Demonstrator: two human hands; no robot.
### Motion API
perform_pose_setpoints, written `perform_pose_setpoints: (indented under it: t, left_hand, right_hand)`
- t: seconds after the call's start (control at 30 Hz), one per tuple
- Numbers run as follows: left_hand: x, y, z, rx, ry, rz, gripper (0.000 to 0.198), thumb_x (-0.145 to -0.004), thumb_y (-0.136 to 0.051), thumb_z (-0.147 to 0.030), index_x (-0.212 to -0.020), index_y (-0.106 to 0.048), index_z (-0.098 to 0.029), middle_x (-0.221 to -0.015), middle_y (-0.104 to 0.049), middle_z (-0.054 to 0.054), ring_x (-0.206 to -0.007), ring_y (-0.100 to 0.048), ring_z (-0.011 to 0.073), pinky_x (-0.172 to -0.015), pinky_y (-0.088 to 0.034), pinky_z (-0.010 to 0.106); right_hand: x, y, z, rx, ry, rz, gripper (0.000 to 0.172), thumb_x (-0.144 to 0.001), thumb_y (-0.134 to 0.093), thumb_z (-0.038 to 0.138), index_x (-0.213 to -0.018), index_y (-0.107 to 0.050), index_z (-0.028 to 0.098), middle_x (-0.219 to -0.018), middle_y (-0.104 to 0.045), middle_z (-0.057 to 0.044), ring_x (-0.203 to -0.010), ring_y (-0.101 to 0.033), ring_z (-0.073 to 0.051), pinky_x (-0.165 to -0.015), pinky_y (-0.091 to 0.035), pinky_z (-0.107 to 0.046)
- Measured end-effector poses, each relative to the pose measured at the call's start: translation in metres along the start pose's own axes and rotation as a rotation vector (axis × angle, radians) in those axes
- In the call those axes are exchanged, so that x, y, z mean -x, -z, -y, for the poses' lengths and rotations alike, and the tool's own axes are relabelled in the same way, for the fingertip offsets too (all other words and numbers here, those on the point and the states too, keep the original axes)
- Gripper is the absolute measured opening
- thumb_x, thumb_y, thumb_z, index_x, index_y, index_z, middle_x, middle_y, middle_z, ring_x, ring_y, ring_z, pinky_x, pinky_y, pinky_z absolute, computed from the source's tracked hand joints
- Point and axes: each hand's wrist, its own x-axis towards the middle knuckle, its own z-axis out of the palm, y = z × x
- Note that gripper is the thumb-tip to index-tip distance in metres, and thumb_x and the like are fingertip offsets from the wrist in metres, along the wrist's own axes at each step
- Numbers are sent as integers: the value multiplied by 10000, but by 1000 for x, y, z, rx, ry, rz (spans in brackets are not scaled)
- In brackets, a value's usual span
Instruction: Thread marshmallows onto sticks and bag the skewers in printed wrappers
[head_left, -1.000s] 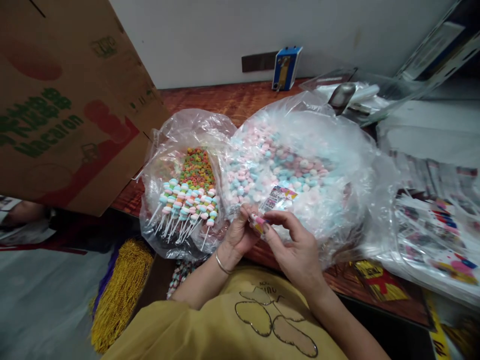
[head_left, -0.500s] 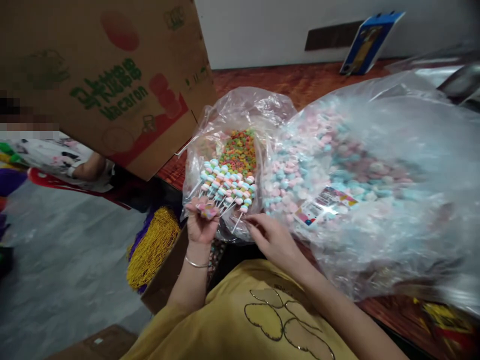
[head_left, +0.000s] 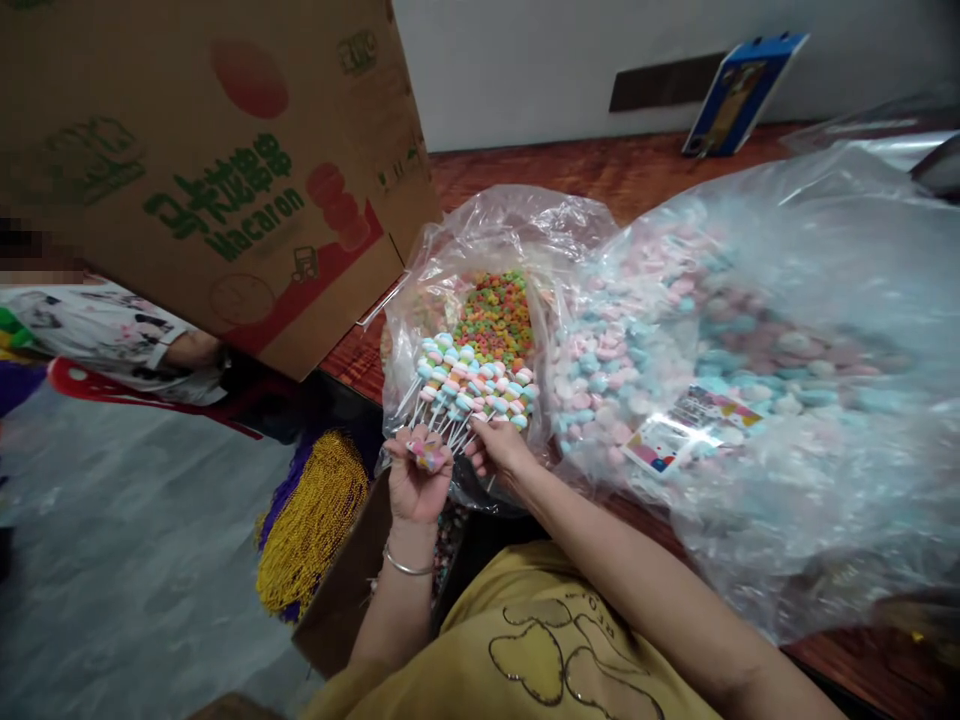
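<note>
A pile of marshmallow skewers (head_left: 465,380), pastel pink, blue and white on white sticks, lies in an open clear plastic bag (head_left: 517,215). Beside them in that bag are small red, orange and green ring-shaped candies (head_left: 495,315). My left hand (head_left: 420,488), with a bangle at the wrist, is closed around small pink and yellow printed wrappers (head_left: 429,455) just below the stick ends. My right hand (head_left: 501,450) pinches at the sticks on the near right side of the pile; its fingertips are partly hidden.
A large clear bag of loose marshmallows (head_left: 600,370) with a printed label (head_left: 690,425) fills the right. A big cardboard box (head_left: 247,200) stands at left. Low left are a purple and gold fringed bundle (head_left: 319,530) and another open box (head_left: 337,610). A person's arm (head_left: 191,350) shows behind.
My right hand has moved left onto the sticks, close to my left hand. My left hand still holds the wrappers. The whole view has shifted slightly.
</note>
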Motion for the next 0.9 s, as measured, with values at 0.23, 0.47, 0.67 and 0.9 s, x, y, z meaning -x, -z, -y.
perform_pose_setpoints:
  t: [0.23,0.47,0.67,0.9]
  left_hand:
    - [-14,-13,10,-28,13,-51,504,-731,-913,-369,-647,-455,-176,-637,-428,-58,-531,-337,62,-458,-308,180]
    - [-22,-24,46,26,180,-77,437,-819,-847,-347,-659,-482,-168,-651,-419,-50,-539,-355,61,-471,-297,185]
    - [-20,-39,89,56,386,-1,492,-669,-956,-311,-691,-487,-163,-640,-408,-77,-518,-334,38,-463,-304,157]
    - [-16,-52,111,-16,442,101,504,-641,-970,-325,-728,-498,-173,-678,-470,-68,-519,-366,41,-447,-290,164]
  right_hand:
    - [51,37,-1,155,223,-7,419,-1008,-519,370,-633,-577,194,-462,-535,40,-370,-463,-101,-366,-366,-199]
    - [140,156,-28,798,1015,-341,310,-978,-584,313,-1237,-734,233,-1040,-823,-54,-830,-788,-214,-690,-614,-268]
    - [189,187,-30,1001,1245,-412,380,-998,-559,209,-1341,-695,297,-1127,-815,-35,-855,-814,-211,-736,-647,-240]
    - [207,198,-30,1018,1216,-490,378,-1019,-544,238,-1364,-689,287,-1131,-810,-47,-840,-817,-221,-763,-663,-266]
